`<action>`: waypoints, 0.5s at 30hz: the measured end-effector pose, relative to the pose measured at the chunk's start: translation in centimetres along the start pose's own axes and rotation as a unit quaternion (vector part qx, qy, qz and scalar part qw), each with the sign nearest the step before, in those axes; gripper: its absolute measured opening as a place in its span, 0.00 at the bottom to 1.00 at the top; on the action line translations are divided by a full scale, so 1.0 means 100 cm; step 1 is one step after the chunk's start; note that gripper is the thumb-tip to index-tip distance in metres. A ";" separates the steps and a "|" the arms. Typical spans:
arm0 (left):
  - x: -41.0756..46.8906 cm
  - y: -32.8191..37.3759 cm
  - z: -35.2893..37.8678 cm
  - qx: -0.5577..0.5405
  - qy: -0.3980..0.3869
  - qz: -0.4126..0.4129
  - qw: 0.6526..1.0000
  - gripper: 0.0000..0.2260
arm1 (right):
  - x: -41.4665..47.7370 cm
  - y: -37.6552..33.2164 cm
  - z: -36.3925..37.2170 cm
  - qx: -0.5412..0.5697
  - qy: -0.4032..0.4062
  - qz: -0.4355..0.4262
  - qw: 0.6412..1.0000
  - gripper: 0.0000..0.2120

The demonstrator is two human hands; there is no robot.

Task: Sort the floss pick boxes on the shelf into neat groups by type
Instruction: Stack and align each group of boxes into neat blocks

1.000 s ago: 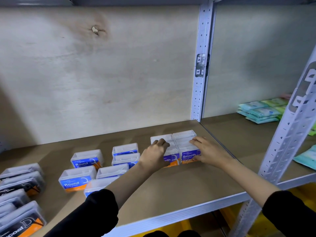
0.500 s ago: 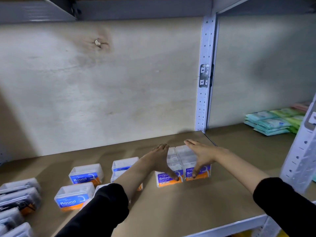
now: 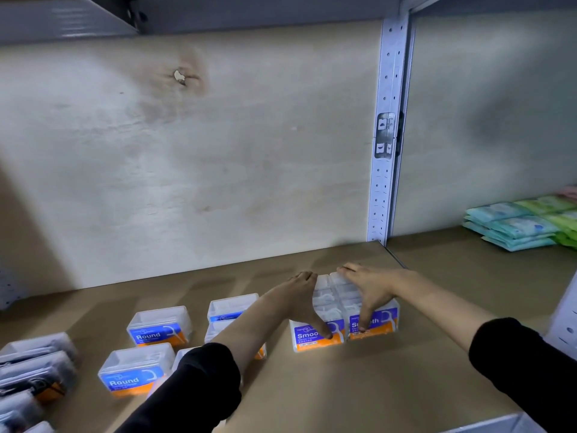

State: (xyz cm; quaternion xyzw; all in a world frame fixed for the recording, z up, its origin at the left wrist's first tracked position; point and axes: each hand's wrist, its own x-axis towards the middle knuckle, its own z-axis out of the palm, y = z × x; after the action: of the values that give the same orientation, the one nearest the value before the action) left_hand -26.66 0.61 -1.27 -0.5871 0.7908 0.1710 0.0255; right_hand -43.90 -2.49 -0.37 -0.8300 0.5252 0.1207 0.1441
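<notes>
While both hands, left (image 3: 301,300) and right (image 3: 371,290), press flat around the Smooth boxes (image 3: 343,320), grasping none, an uneven push could skew them across the shelf (image 3: 359,385).

You're looking at a brown shelf board (image 3: 359,385) that carries clear floss boxes in clusters — two "Smooth" boxes (image 3: 343,323) side by side, touching, right of centre; "Round" boxes (image 3: 146,348) to their left; dark-labelled boxes (image 3: 31,376) at the far left edge. On the neighbouring board (image 3: 468,276) lie stacked green and teal packets (image 3: 524,226).
</notes>
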 end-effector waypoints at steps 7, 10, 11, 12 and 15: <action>-0.001 -0.001 0.000 -0.002 0.010 0.007 1.000 0.44 | 0.002 0.001 0.003 0.001 0.019 -0.012 1.000 0.55; -0.003 0.000 -0.001 -0.007 0.012 0.010 1.000 0.43 | 0.002 0.002 0.003 0.002 0.023 -0.014 1.000 0.54; -0.004 0.000 -0.001 -0.008 0.012 0.011 1.000 0.43 | 0.001 0.002 0.003 0.003 0.022 -0.013 1.000 0.55; -0.005 0.001 -0.002 -0.009 0.012 0.012 1.000 0.43 | 0.001 0.001 0.003 0.004 0.020 -0.013 1.000 0.55; -0.007 0.001 -0.002 -0.007 0.007 0.011 1.000 0.44 | -0.001 0.001 0.001 0.009 0.012 -0.012 1.000 0.55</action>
State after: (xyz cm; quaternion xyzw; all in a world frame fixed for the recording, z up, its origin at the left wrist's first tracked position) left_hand -26.54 1.18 -0.91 -0.5794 0.7964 0.1727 0.0144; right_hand -43.99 -2.38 -0.47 -0.8362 0.5179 0.1045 0.1469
